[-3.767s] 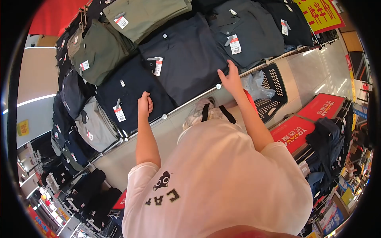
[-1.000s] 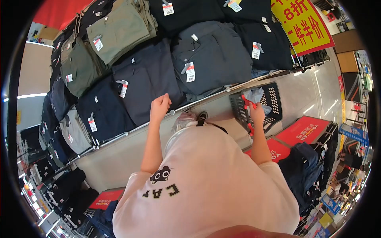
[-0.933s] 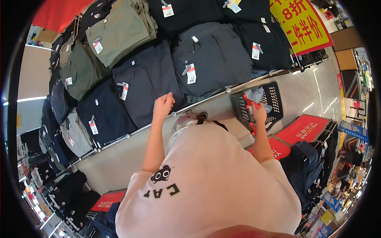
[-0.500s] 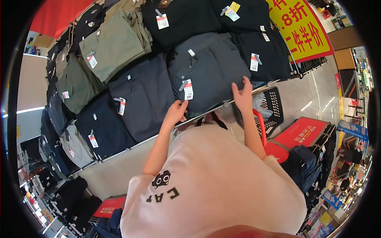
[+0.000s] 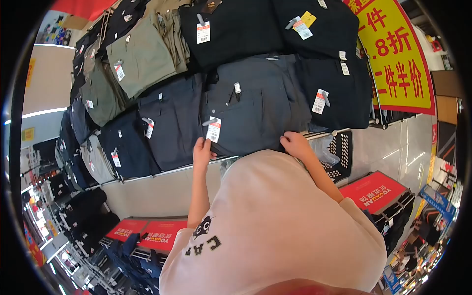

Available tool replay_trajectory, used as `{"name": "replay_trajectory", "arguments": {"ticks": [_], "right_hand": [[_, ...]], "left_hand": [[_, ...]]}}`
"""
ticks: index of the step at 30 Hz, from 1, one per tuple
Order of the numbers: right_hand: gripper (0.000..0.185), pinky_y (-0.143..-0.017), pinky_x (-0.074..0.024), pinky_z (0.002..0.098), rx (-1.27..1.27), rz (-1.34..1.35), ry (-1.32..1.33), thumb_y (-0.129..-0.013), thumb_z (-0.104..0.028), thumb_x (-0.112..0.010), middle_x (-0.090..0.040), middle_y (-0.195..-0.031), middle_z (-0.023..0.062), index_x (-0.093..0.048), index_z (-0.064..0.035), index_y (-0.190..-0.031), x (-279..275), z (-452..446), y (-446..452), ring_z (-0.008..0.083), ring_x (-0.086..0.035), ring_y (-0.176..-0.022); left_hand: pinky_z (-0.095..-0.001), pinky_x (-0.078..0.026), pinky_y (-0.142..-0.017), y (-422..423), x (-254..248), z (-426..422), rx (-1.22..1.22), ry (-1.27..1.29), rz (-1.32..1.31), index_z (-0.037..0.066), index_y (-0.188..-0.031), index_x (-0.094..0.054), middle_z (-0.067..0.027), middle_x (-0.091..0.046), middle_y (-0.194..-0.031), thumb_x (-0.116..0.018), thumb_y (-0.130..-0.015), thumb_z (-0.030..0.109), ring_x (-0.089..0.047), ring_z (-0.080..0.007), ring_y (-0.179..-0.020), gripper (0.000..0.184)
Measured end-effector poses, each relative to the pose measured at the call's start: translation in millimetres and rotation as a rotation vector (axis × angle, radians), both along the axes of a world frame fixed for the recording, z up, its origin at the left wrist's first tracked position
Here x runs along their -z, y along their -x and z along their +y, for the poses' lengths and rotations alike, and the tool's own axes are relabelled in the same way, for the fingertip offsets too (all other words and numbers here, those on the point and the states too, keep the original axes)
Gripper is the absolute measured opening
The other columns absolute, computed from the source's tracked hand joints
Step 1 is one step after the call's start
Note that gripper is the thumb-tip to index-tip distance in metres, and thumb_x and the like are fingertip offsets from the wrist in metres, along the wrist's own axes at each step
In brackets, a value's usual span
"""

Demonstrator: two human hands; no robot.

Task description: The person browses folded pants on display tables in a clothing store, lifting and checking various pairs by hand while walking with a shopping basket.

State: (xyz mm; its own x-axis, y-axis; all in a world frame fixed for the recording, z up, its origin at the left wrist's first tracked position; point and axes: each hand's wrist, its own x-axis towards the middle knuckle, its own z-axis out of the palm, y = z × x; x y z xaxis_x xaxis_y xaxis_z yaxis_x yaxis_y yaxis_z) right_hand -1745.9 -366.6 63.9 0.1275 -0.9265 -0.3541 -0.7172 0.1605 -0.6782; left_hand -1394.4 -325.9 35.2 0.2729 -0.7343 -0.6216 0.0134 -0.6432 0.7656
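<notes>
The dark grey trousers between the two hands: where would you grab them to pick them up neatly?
Probably by both near corners of the dark grey trousers, coming from the shopper's side, thumbs above and fingers beneath. They lie folded flat, with those corners by the rack's front rail. I'd avoid pulling the price tag near the left corner.

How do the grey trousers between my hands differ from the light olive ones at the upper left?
The grey trousers are dark slate; the olive trousers are a pale grey-green. The grey trousers lie at the front edge with your left hand and right hand at them; the olive trousers lie further back, untouched. Both are folded and carry red-and-white tags.
</notes>
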Motion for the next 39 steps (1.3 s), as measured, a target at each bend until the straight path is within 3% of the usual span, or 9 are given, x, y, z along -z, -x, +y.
{"name": "replay_trajectory", "arguments": {"ticks": [3,8,14,19,23,27,28,30,39], "right_hand": [[0.027,-0.067,-0.0499,0.0481,-0.039,0.080,-0.040,-0.088,-0.029,-0.063,-0.062,-0.070,0.0197,-0.062,-0.0018,-0.091,-13,-20,9,0.0425,-0.063,-0.074],[0.030,-0.064,-0.0492,0.0424,0.273,-0.052,0.575,-0.087,-0.029,-0.070,-0.059,-0.096,0.0135,-0.060,-0.0052,-0.103,-35,-73,-9,0.0374,-0.064,-0.075],[0.020,-0.066,-0.0525,0.0426,-0.005,0.188,0.455,-0.089,-0.024,-0.066,-0.055,-0.097,0.0113,-0.061,-0.0070,-0.097,-10,-116,-18,0.0351,-0.062,-0.071],[0.010,-0.063,-0.0495,0.0383,0.288,-0.132,0.715,-0.089,-0.014,-0.066,-0.055,-0.098,0.0105,-0.065,-0.0065,-0.095,-55,-123,-13,0.0306,-0.062,-0.069],[0.017,-0.066,-0.0477,0.0375,0.260,0.065,0.705,-0.091,-0.020,-0.064,-0.056,-0.084,0.0118,-0.061,-0.0038,-0.096,1,-150,0,0.0291,-0.059,-0.071],[0.026,-0.067,-0.0478,0.0413,0.223,0.076,0.436,-0.089,-0.029,-0.066,-0.055,-0.077,0.0113,-0.059,-0.0048,-0.094,13,-149,3,0.0322,-0.058,-0.071],[0.028,-0.075,-0.0513,0.0439,0.196,0.077,0.345,-0.088,-0.031,-0.064,-0.061,-0.094,0.0168,-0.060,-0.0055,-0.100,-3,-148,3,0.0382,-0.064,-0.083],[0.029,-0.075,-0.0511,0.0444,0.183,0.041,0.428,-0.089,-0.031,-0.063,-0.063,-0.096,0.0190,-0.061,-0.0053,-0.100,-2,-151,0,0.0397,-0.064,-0.086],[0.032,-0.075,-0.0494,0.0487,0.272,-0.116,0.486,-0.093,-0.033,-0.058,-0.065,-0.089,0.0266,-0.060,-0.0014,-0.101,-21,-183,-15,0.0462,-0.062,-0.091]], "left_hand": [[-0.0254,-0.048,-0.043,14,6,5,0.041,-0.034,0.005,0.006,-0.086,-0.049,-0.0040,-0.059,-0.073,-0.051,-0.100,0.020,-0.057,-0.0113,-0.049,0.020],[-0.0256,-0.047,-0.043,26,7,-9,-0.013,-0.012,-0.041,0.005,-0.087,-0.050,-0.0051,-0.059,-0.072,-0.051,-0.100,0.017,-0.058,-0.0119,-0.050,0.017],[-0.0243,-0.046,-0.043,30,3,-15,0.019,-0.005,-0.094,0.006,-0.092,-0.055,-0.0018,-0.058,-0.071,-0.050,-0.100,0.015,-0.056,-0.0100,-0.050,0.014],[-0.0248,-0.042,-0.041,36,-14,-15,-0.103,0.099,-0.123,0.006,-0.092,-0.055,-0.0008,-0.054,-0.066,-0.051,-0.101,0.018,-0.050,-0.0079,-0.047,0.016],[-0.0237,-0.036,-0.039,45,-4,-24,-0.102,0.234,-0.152,0.007,-0.092,-0.056,0.0029,-0.047,-0.062,-0.050,-0.102,0.021,-0.042,-0.0051,-0.044,0.018],[-0.0262,-0.038,-0.039,39,13,-29,-0.004,0.040,-0.290,0.005,-0.091,-0.053,-0.0008,-0.049,-0.062,-0.055,-0.101,0.027,-0.046,-0.0083,-0.044,0.024],[-0.0258,-0.039,-0.040,38,7,-28,-0.022,0.048,-0.200,0.004,-0.098,-0.056,-0.0015,-0.052,-0.064,-0.056,-0.100,0.028,-0.047,-0.0086,-0.045,0.025],[-0.0247,-0.043,-0.041,31,2,-27,-0.049,0.064,-0.036,-0.001,-0.115,-0.058,-0.0031,-0.056,-0.069,-0.058,-0.099,0.030,-0.051,-0.0089,-0.046,0.035],[-0.0248,-0.033,-0.038,19,-27,-72,-0.059,0.259,-0.112,0.004,-0.113,-0.055,0.0006,-0.050,-0.063,-0.056,-0.099,0.019,-0.040,-0.0060,-0.043,0.021]]}}
